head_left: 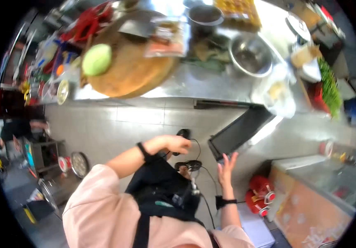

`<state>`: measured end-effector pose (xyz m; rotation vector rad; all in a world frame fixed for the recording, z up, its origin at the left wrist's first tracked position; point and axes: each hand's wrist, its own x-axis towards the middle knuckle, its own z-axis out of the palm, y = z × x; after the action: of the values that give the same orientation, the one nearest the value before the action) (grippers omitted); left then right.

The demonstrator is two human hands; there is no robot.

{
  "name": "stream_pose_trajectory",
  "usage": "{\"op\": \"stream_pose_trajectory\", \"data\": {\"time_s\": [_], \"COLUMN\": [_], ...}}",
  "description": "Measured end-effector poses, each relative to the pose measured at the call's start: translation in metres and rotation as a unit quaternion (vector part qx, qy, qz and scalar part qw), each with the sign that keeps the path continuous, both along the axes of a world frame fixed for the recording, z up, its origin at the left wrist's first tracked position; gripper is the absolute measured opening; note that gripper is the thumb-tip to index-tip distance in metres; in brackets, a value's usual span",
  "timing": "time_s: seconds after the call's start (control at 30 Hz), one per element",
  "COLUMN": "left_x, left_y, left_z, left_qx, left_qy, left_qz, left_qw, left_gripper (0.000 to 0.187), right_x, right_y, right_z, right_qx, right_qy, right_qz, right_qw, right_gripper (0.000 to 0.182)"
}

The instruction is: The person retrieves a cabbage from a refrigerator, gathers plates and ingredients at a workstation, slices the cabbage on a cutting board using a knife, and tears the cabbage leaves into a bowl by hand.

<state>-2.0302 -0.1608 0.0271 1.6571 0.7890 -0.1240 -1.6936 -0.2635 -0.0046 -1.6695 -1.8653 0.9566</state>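
Observation:
My left hand [179, 144] is held out in front of my apron, its fingers curled together and nothing showing in them. A dark band circles that wrist. My right hand [227, 167] is raised with fingers spread, its fingertips right at the near end of a long, dark, shallow drawer-like tray [241, 133]. This tray slants out from below the counter's front edge, a bright metal strip along its right side. Over its far end hangs a clear plastic bag [278, 98] with something pale inside.
On the steel counter [203, 84] are a round wooden board [134, 78] with a pale green cabbage [97, 60], a packaged food bag [167, 38] and a metal bowl [251, 55]. Cables [194, 165] lie on the floor. Red canisters [260, 194] stand at right near a glass-topped cabinet [314, 198].

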Motion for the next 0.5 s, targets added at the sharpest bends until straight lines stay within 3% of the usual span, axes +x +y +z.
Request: {"op": "stream_pose_trajectory", "data": {"time_s": [0.03,0.1,0.13,0.2,0.27,0.3,0.33,0.4,0.43,0.47,0.5], "left_x": [-0.037,-0.107,-0.156,-0.236,-0.324,-0.369,-0.398,-0.448,-0.474,-0.491,-0.491], "left_y": [-0.013,-0.016,-0.040,-0.056,-0.053,-0.042,-0.027,0.002,0.027,0.042,0.042], "left_z": [0.031,0.121,0.174,0.191,0.206,0.187,0.187,0.194,0.190,0.186,0.185], "left_qx": [0.003,-0.017,0.038,0.103,0.149,0.283,0.264,0.389,0.381,0.393,0.402], "left_qy": [-0.027,0.039,0.011,-0.038,-0.052,0.015,-0.043,0.061,0.051,0.070,0.091], "left_qz": [0.064,0.172,0.254,0.440,0.606,0.623,0.686,0.660,0.664,0.646,0.628], "left_qw": [0.998,0.984,0.966,0.891,0.779,0.730,0.677,0.640,0.642,0.651,0.660], "left_gripper": [0.034,0.034,0.032,0.028,0.038,0.041,0.048,0.058,0.058,0.064,0.070], "right_x": [-0.019,-0.063,-0.104,-0.173,-0.244,-0.278,-0.307,-0.373,-0.404,-0.442,-0.457], "right_y": [0.010,0.041,0.042,0.062,0.091,0.119,0.147,0.209,0.247,0.282,0.309], "right_z": [0.011,0.052,0.111,0.165,0.195,0.204,0.213,0.233,0.222,0.230,0.220], "right_qx": [-0.026,-0.142,-0.122,-0.172,-0.110,-0.045,0.013,0.129,0.205,0.342,0.250], "right_qy": [0.000,0.044,0.030,0.051,0.054,0.066,0.076,0.012,-0.009,-0.003,-0.164], "right_qz": [0.072,0.206,0.221,0.287,0.313,0.317,0.318,0.284,0.268,0.274,0.222], "right_qw": [0.997,0.967,0.967,0.941,0.942,0.945,0.945,0.950,0.941,0.899,0.928], "right_gripper": [0.057,0.056,0.056,0.048,0.047,0.046,0.045,0.042,0.042,0.043,0.045]}}
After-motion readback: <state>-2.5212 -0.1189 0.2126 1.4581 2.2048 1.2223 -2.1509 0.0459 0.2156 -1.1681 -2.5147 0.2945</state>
